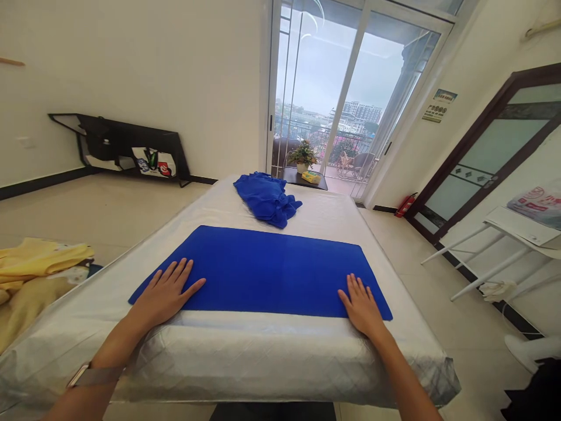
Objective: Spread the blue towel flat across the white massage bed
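White-covered desk (272,356): left hand (164,295), fingers spread, lies flat on the near left corner of the blue cloth (267,269), already laid smooth; a crumpled blue heap (267,199) sits beyond, unspread; right hand (363,305), fingers close together, presses the right corner.

The spread blue cloth (263,269) is seen to be a smooth, matt fabric, laid without creases. The same matt fabric is found in the heaped blue cloth (268,200), rumpled into folds. The counter (245,356) is covered by a white sheet, faintly glossy and creased like quilting. The floor (109,204) is laid in pale, glossy tiles.
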The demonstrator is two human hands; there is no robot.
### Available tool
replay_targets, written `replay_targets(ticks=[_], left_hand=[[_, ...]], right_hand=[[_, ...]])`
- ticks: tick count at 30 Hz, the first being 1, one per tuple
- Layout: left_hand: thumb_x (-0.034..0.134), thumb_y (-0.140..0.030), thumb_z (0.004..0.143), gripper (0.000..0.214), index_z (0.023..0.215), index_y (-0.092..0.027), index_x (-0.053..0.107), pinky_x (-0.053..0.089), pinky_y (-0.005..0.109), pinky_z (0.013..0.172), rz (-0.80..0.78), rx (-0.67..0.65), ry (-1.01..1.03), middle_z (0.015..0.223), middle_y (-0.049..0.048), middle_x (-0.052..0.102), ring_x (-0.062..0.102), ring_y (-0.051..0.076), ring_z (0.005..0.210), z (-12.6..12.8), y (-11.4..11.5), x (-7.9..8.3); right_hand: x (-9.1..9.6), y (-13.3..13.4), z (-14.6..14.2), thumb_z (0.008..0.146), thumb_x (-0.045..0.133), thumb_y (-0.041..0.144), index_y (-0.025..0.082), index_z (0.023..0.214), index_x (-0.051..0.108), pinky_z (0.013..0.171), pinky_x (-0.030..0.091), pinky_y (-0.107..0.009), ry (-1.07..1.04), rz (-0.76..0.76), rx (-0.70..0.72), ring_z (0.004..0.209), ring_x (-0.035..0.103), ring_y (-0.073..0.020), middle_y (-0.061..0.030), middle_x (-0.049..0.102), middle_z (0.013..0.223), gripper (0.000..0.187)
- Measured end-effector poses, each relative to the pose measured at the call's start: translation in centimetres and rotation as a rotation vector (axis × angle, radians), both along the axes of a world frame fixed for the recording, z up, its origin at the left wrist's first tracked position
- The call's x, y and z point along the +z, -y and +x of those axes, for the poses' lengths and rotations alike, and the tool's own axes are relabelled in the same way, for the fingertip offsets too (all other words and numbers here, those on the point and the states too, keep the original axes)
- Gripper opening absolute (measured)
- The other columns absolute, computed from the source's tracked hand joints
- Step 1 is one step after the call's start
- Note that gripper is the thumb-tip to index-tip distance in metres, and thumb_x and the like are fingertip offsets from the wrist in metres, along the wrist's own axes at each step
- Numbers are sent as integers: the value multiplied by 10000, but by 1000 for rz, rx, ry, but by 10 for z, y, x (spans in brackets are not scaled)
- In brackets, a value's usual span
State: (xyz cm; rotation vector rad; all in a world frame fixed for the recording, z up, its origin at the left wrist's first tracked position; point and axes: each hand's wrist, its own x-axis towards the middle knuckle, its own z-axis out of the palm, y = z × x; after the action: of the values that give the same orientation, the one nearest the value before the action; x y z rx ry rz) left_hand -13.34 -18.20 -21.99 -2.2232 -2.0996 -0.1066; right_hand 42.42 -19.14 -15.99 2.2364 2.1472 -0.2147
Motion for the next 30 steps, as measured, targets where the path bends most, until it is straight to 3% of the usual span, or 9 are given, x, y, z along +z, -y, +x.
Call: replay_targets(ticks=[5,10,14,16,19,22,24,27,30], left_hand=[[196,-629,952,836,1620,-132,276,224,551,1232,-16,28,14,1699,111,228,189,346,1570,0,-1,0],[206,-592,969,792,1610,-141,316,249,546,1225,-73,24,30,1688,120,261,229,336,1560,-13,-5,3],[249,-483,983,667,1507,-174,523,281,584,1198,-57,29,-29,1639,148,376,284,361,1538,-16,-6,11],[241,-484,1001,668,1494,-139,531,283,587,1198,-28,32,-18,1628,175,384,282,369,1537,8,-7,20],[188,-584,1027,780,1588,-62,339,261,534,1232,-20,-33,108,1653,197,306,260,330,1549,83,-8,36],[190,-646,1034,785,1627,-134,248,156,446,1284,-71,-333,210,1692,117,207,187,259,1575,172,-7,47],[195,-655,1036,778,1637,-161,201,123,416,1292,-91,-469,255,1698,94,170,156,234,1581,216,-6,49],[194,-665,1035,783,1640,-169,162,109,410,1292,-140,-530,281,1698,93,155,142,231,1584,241,-6,47],[194,-672,1031,788,1641,-175,147,97,424,1290,-154,-477,268,1700,86,146,137,240,1585,226,-6,42]], right_hand=[[-12,0,52,1044,155,538,87,1653,128,1285,119,-442,37,37,-103,1586,102,-219,-62,108,1718,758],[-23,0,57,1033,154,566,93,1654,160,1284,133,-447,16,95,-94,1582,135,-227,-69,139,1717,781],[-27,-1,56,1030,160,565,96,1654,180,1285,126,-457,-6,128,-93,1581,144,-234,-86,164,1715,781],[-27,-1,56,1028,160,568,97,1654,182,1284,124,-459,-10,131,-91,1581,142,-234,-89,169,1714,784],[-26,-1,56,1025,149,568,97,1655,177,1284,125,-451,7,126,-91,1582,137,-228,-79,162,1714,787],[-24,-1,54,1025,146,560,93,1654,179,1283,128,-444,26,116,-95,1582,134,-222,-70,151,1714,784],[-22,0,53,1025,150,557,92,1653,182,1283,128,-443,31,111,-98,1582,137,-220,-68,153,1713,782],[-20,1,52,1023,150,561,91,1653,179,1284,129,-441,25,107,-98,1582,136,-219,-64,157,1712,787],[-19,2,52,1018,146,575,90,1654,180,1286,125,-444,7,106,-100,1583,134,-222,-66,161,1713,801]])
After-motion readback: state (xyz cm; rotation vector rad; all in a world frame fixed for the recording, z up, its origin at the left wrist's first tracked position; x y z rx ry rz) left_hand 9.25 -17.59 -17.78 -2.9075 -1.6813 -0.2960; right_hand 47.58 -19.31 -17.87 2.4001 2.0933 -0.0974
